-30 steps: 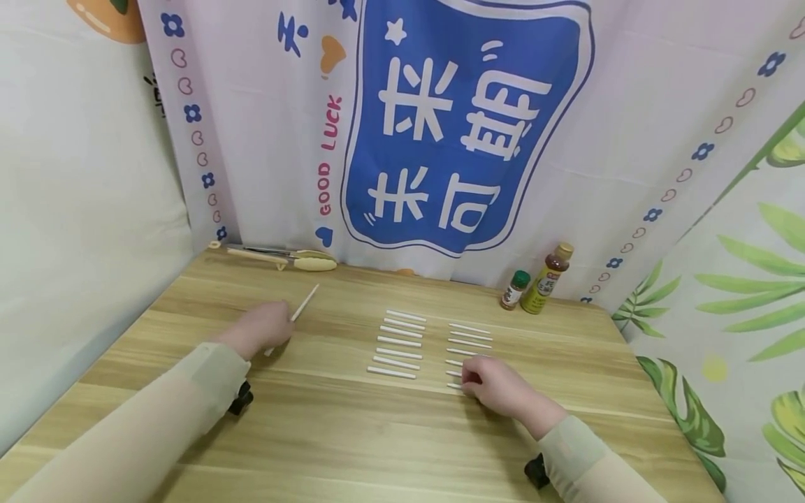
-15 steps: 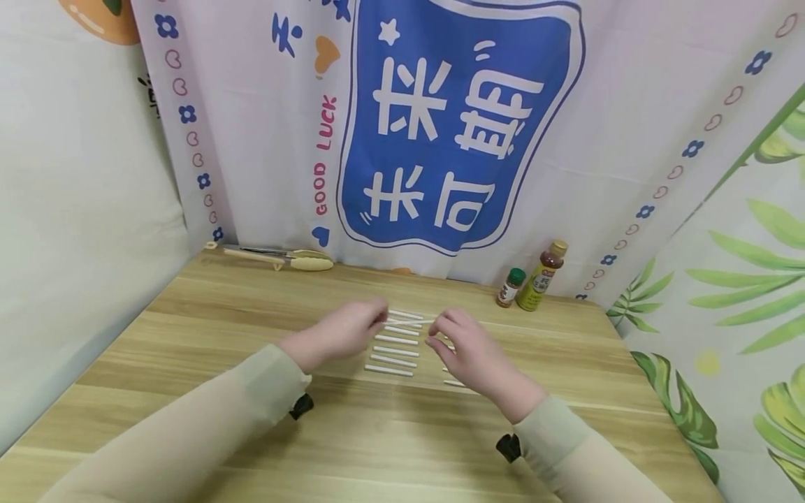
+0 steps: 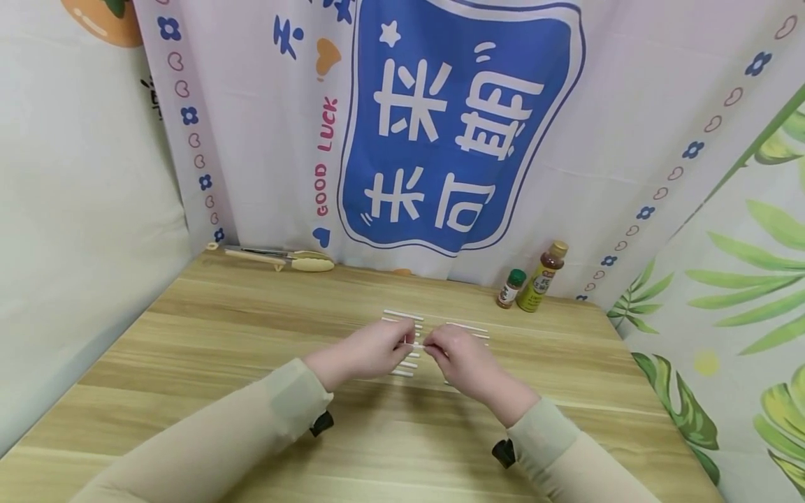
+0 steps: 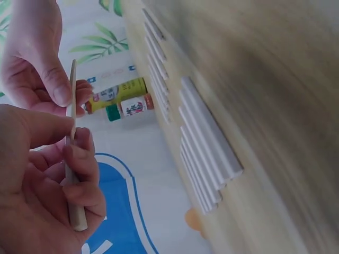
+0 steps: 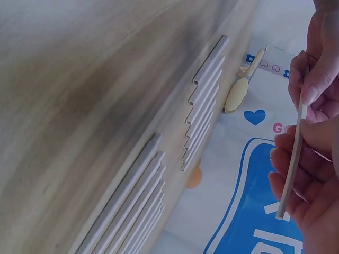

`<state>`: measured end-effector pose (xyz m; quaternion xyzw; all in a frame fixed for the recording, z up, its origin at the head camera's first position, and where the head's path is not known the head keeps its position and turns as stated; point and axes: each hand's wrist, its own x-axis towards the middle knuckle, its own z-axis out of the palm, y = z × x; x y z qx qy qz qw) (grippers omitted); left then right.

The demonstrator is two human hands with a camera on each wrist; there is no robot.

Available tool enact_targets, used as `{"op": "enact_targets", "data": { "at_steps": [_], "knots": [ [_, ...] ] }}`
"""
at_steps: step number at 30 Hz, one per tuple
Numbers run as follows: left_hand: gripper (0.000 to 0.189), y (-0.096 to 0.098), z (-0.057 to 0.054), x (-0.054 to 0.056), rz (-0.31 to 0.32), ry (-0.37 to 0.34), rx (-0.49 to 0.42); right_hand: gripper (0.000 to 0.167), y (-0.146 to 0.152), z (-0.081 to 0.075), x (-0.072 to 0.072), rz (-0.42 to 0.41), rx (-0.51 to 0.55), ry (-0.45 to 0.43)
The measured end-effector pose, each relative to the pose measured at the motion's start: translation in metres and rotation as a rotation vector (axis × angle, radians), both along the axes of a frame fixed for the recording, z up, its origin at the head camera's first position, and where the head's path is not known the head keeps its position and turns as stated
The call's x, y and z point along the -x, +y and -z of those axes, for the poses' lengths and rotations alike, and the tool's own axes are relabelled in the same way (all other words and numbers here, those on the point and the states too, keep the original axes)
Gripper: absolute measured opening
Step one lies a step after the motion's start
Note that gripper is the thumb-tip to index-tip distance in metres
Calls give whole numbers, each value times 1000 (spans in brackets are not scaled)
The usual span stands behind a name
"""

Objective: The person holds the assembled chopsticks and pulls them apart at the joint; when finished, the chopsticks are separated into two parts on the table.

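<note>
Both hands meet over the middle of the table, on one thin, pale chopstick (image 3: pixel 418 345). My left hand (image 3: pixel 371 349) grips it toward its thick square end, best seen in the left wrist view. Fingertips of my right hand (image 3: pixel 468 356) pinch it farther along; whether it is one piece or joined there I cannot tell. Below lies a left row of short white square-ended sticks (image 5: pixel 209 61), partly covered by my left hand in the head view. Beside it is a right row of sticks with narrowed ends (image 5: pixel 124 185), partly behind my right hand.
At the back left lie tongs with cream tips (image 3: pixel 312 265). A small green-capped bottle (image 3: pixel 511 290) and a taller sauce bottle (image 3: pixel 539 279) stand at the back right. A printed curtain (image 3: pixel 264 140) hangs behind the wooden table (image 3: pixel 207 349).
My left hand has carried the chopstick from the left of the table to the middle. My right hand has left the right row, moved inward and now pinches the chopstick too.
</note>
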<state>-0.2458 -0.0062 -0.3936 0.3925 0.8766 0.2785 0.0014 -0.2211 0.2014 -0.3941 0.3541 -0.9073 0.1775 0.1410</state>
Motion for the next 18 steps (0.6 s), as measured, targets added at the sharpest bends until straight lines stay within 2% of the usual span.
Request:
{"op": "enact_targets", "data": {
  "at_steps": [4, 10, 14, 18],
  "knots": [
    [5, 3, 4, 0, -7, 19, 3, 3, 0, 5, 0, 5, 6, -21],
    [15, 5, 5, 0, 33, 29, 17, 8, 3, 7, -5, 5, 18, -66],
    [22, 4, 4, -3, 79, 86, 51, 9, 6, 7, -10, -18, -5, -46],
    [23, 1, -1, -6, 107, 152, 40, 8, 7, 3, -11, -50, -2, 14]
  ]
}}
